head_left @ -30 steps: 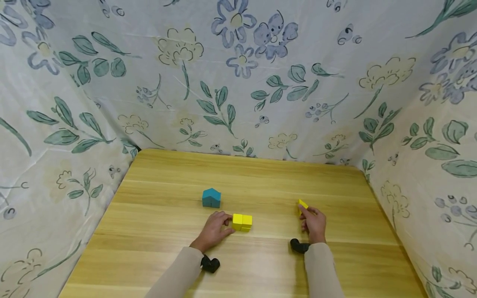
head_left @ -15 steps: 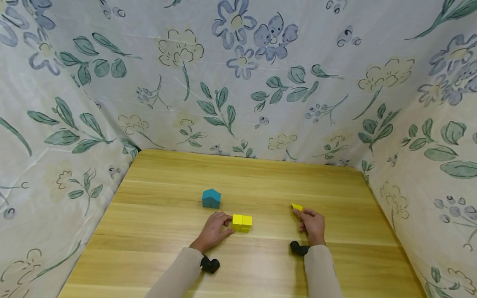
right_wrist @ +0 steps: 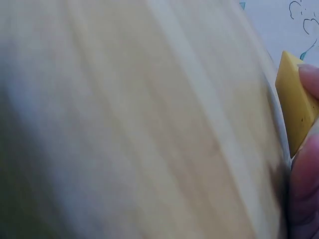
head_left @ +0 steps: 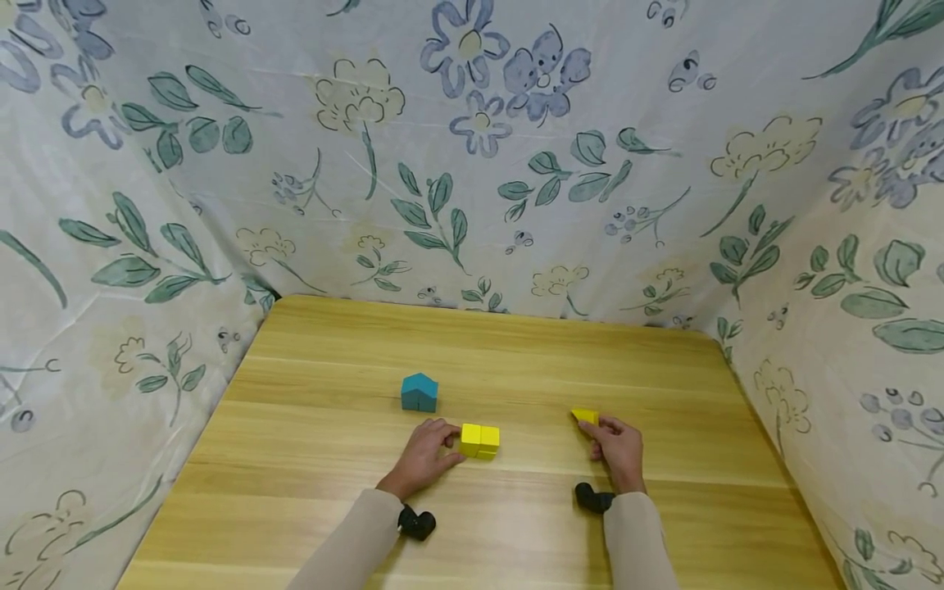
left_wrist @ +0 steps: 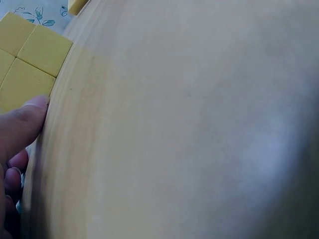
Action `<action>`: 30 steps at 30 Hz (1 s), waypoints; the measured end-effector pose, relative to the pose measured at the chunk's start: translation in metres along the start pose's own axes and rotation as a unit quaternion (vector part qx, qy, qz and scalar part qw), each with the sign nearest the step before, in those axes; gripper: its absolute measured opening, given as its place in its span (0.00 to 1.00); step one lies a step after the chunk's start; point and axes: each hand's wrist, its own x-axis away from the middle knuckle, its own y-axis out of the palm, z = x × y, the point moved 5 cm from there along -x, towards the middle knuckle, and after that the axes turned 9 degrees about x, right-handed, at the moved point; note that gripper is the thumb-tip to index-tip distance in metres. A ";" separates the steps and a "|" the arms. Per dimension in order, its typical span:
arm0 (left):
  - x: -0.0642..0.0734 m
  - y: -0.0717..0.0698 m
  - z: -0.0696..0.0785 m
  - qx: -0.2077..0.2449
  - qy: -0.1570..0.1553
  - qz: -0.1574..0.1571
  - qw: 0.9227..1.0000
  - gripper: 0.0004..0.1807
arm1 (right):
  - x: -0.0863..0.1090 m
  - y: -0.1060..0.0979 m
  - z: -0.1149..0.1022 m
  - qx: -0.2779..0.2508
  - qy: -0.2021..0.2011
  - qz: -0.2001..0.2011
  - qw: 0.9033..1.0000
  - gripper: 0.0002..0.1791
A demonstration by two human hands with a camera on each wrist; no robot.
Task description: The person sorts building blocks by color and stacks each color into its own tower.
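Several yellow cubes point(head_left: 480, 439) form a small two-by-two stack on the table, their square faces point(left_wrist: 47, 50) meeting flush in the left wrist view. My left hand point(head_left: 423, 457) holds this stack at its left side, thumb at the front and index finger at the back. Off to the right, my right hand point(head_left: 619, 453) pinches a yellow triangular block point(head_left: 586, 415) between thumb and fingers. The right wrist view shows that block's sloped edge point(right_wrist: 293, 99) beside the thumb; fingers cover the rest.
Behind the left hand stands a blue house-shaped group of blocks point(head_left: 419, 393) with a peaked top. Everything lies on a wooden table point(head_left: 516, 533), enclosed at the back and sides by floral cloth point(head_left: 413, 246). Black wrist cameras point(head_left: 416, 524) sit at both cuffs.
My right hand has turned the yellow triangular block and brought it slightly left and nearer. My left hand and the yellow cubes have stayed in place.
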 end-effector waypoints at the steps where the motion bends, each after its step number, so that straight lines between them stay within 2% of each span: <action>1: 0.000 0.000 0.000 -0.001 0.000 -0.001 1.000 0.18 | 0.000 0.000 0.001 0.001 -0.003 0.001 1.000 0.30; 12: 0.000 0.002 0.000 -0.001 0.003 -0.001 1.000 0.18 | 0.005 -0.002 0.003 0.027 -0.027 0.010 0.999 0.28; 18: -0.001 0.003 -0.001 -0.002 0.000 -0.002 1.000 0.18 | 0.011 0.002 0.000 0.034 -0.054 0.004 0.998 0.27; 24: 0.000 0.001 0.000 0.003 0.002 0.001 1.000 0.18 | 0.024 0.014 -0.009 0.057 -0.082 -0.024 0.995 0.28; 30: 0.000 0.001 0.000 0.001 0.008 0.002 1.000 0.18 | 0.040 0.033 -0.024 0.080 -0.133 -0.049 0.987 0.26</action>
